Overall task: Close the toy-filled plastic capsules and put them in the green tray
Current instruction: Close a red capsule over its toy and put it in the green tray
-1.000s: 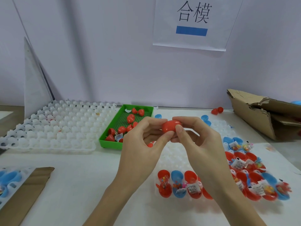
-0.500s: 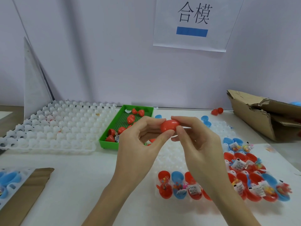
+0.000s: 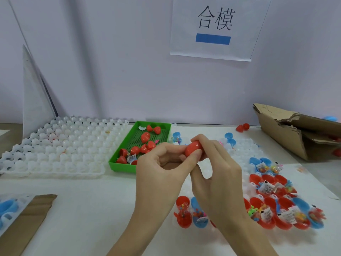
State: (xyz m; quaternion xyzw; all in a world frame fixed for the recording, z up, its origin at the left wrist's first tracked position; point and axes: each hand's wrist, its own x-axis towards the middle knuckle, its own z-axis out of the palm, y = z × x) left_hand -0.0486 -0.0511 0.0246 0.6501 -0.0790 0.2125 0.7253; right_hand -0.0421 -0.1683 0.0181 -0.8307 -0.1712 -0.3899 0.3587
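Note:
A closed red capsule (image 3: pixel 192 149) is held in mid-air above the table, between both hands. My left hand (image 3: pixel 162 174) pinches it from the left with thumb and fingers. My right hand (image 3: pixel 215 172) grips it from the right, fingers curled over its top. Just behind and to the left lies the green tray (image 3: pixel 121 164), holding several closed red capsules (image 3: pixel 145 137). Open red and blue capsules with toys (image 3: pixel 280 215) sit in a white mould at the lower right, partly hidden by my right forearm.
A large white egg-style tray (image 3: pixel 55 148) lies at the left. A torn cardboard box (image 3: pixel 299 133) stands at the right rear. Cardboard (image 3: pixel 27 224) and a tray with blue halves (image 3: pixel 7 209) sit at the lower left. A loose red capsule (image 3: pixel 242 127) lies near the wall.
Both hands kept the red capsule between them and shifted it slightly. The fingers of my right hand have curled further over its top.

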